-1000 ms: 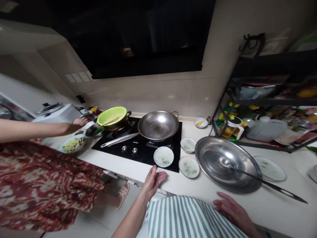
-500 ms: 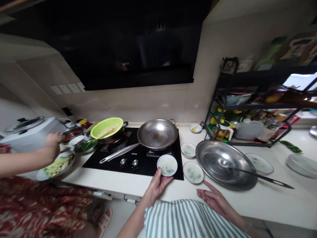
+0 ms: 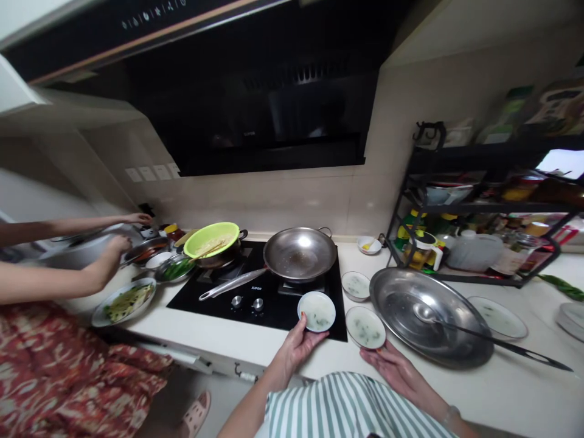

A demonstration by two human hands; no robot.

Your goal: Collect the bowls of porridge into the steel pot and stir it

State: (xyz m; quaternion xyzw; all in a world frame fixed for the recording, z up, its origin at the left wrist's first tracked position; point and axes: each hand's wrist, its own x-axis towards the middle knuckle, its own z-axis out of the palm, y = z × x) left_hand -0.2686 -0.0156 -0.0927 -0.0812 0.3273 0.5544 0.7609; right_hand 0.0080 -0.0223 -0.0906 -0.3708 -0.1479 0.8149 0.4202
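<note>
My left hand (image 3: 295,348) grips the near rim of a small white dish (image 3: 316,311) of pale liquid with green bits, which sits on the front right corner of the black hob (image 3: 269,292). My right hand (image 3: 392,370) has its fingertips on the near rim of a second such dish (image 3: 365,326) on the counter beside it. A third dish (image 3: 356,285) stands behind them. An empty steel wok (image 3: 300,255) sits on the right burner.
Another person at the left reaches both hands (image 3: 116,246) to pots by a white cooker. A green colander (image 3: 212,238) tops the left burner. A large steel pan (image 3: 429,315) with a ladle, a plate (image 3: 498,316) and a black rack (image 3: 479,207) fill the right counter.
My left hand went from open in the air to gripping the dish on the hob. My right hand slid up the counter to the second dish. The other person's hands moved further left.
</note>
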